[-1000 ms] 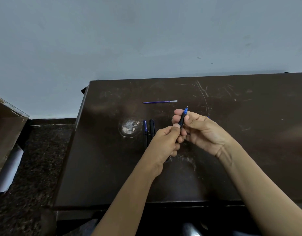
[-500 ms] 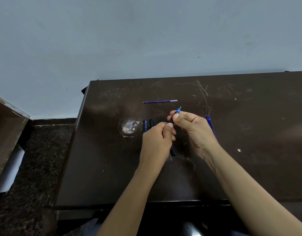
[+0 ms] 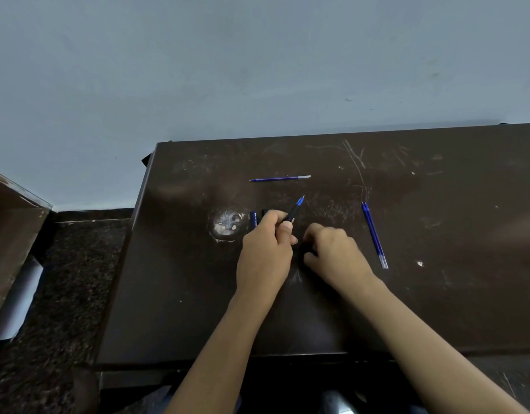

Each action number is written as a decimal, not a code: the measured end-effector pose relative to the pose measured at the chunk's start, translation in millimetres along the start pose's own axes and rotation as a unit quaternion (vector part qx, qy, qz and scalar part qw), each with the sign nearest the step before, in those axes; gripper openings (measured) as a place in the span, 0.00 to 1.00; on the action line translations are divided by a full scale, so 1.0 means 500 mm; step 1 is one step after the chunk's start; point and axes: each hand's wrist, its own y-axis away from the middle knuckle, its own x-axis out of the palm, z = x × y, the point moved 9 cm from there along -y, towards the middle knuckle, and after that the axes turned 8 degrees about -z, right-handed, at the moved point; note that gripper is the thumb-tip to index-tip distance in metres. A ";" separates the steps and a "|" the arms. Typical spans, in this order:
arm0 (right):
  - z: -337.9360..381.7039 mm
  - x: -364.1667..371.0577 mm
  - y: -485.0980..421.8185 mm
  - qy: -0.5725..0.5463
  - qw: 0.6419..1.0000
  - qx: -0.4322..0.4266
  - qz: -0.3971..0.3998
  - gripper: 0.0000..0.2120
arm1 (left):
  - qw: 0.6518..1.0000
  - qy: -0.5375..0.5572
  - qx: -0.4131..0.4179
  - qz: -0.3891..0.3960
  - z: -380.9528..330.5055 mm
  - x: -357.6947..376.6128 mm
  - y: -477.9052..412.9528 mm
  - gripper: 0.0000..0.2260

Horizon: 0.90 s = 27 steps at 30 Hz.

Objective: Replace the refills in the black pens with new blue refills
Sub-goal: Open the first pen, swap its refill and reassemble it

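Observation:
My left hand [image 3: 265,255] grips a black pen [image 3: 293,215] whose blue tip points up and to the right. My right hand [image 3: 332,252] rests on the dark table [image 3: 437,309] just right of the left hand. Its fingers are curled over a dark spot, and whether they hold anything is hidden. Two more pens [image 3: 253,219] lie side by side behind my left hand, partly covered by it. One blue refill [image 3: 280,178] lies at the back. Two blue refills [image 3: 374,234] lie together to the right.
A round pale worn patch [image 3: 227,224] marks the table left of the pens. The wall stands right behind the table. On the left, past the table edge, is a speckled floor and a brown piece of furniture [image 3: 9,234].
My right hand has let go of the pen tip and dropped to the table. The left hand now holds the pen alone, lower and tilted right. The two refills on the right are uncovered.

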 end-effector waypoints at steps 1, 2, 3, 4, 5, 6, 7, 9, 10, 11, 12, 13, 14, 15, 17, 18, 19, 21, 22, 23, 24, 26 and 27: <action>-0.014 -0.015 -0.007 -0.043 0.998 0.024 -0.025 0.13 | 1.000 0.000 0.001 0.005 0.001 0.001 0.001 0.07; -0.031 -0.035 -0.013 -0.118 0.990 0.059 -0.058 0.12 | 1.000 0.000 0.002 0.010 0.001 0.002 0.000 0.07; -0.048 -0.053 -0.018 -0.222 0.965 0.099 -0.093 0.11 | 1.000 -0.001 0.003 0.017 0.001 0.003 0.001 0.08; -0.066 -0.066 -0.019 -0.345 0.920 0.142 -0.122 0.11 | 1.000 -0.001 0.004 0.023 0.001 0.006 0.000 0.09; -0.079 -0.069 -0.020 -0.467 0.855 0.179 -0.136 0.10 | 1.000 -0.003 0.006 0.030 0.000 0.008 0.000 0.09; -0.086 -0.067 -0.021 -0.568 0.785 0.206 -0.137 0.09 | 0.999 -0.006 0.008 0.036 -0.002 0.011 0.000 0.10; -0.090 -0.065 -0.021 -0.636 0.726 0.223 -0.135 0.09 | 0.999 -0.008 0.010 0.041 -0.004 0.013 0.000 0.10; -0.092 -0.063 -0.023 -0.706 0.658 0.232 -0.126 0.07 | 0.999 -0.006 0.014 0.051 -0.008 0.019 0.003 0.11; -0.091 -0.064 -0.023 -0.721 0.642 0.230 -0.122 0.07 | 0.998 -0.004 0.015 0.055 -0.010 0.021 0.005 0.11; -0.090 -0.065 -0.024 -0.730 0.633 0.226 -0.120 0.06 | 0.998 -0.002 0.016 0.058 -0.011 0.023 0.007 0.11; -0.087 -0.066 -0.025 -0.734 0.631 0.221 -0.118 0.06 | 0.998 -0.001 0.017 0.059 -0.011 0.024 0.007 0.11; -0.084 -0.068 -0.026 -0.736 0.632 0.215 -0.117 0.06 | 0.998 -0.002 0.019 0.058 -0.012 0.024 0.007 0.11; -0.080 -0.071 -0.026 -0.735 0.635 0.208 -0.116 0.07 | 0.998 -0.003 0.020 0.056 -0.012 0.024 0.006 0.11; -0.077 -0.072 -0.027 -0.734 0.639 0.200 -0.114 0.07 | 0.998 -0.004 0.020 0.055 -0.012 0.024 0.006 0.11; -0.070 -0.074 -0.028 -0.729 0.651 0.182 -0.107 0.07 | 0.998 -0.004 0.020 0.054 -0.012 0.026 0.005 0.11; -0.065 -0.076 -0.028 -0.721 0.663 0.171 -0.102 0.08 | 0.998 -0.004 0.020 0.053 -0.012 0.027 0.006 0.11; -0.060 -0.078 -0.027 -0.708 0.681 0.157 -0.098 0.08 | 0.998 -0.004 0.022 0.052 -0.013 0.027 0.007 0.11; -0.044 -0.080 -0.025 -0.669 0.728 0.124 -0.085 0.09 | 0.999 -0.002 0.026 0.048 -0.015 0.026 0.009 0.11; -0.034 -0.078 -0.023 -0.650 0.748 0.110 -0.077 0.10 | 0.999 -0.002 0.024 0.045 -0.014 0.026 0.009 0.11; -0.025 -0.074 -0.020 -0.636 0.762 0.099 -0.071 0.11 | 0.999 0.000 0.019 0.039 -0.012 0.024 0.008 0.11; -0.018 -0.068 -0.018 -0.626 0.771 0.094 -0.068 0.11 | 0.999 0.003 0.011 0.032 -0.009 0.022 0.008 0.10; -0.011 -0.057 -0.013 -0.612 0.781 0.098 -0.075 0.12 | 1.000 0.006 -0.004 0.019 -0.003 0.018 0.009 0.09; -0.011 -0.053 -0.011 -0.608 0.783 0.104 -0.081 0.12 | 1.000 0.006 -0.010 0.015 -0.001 0.017 0.011 0.08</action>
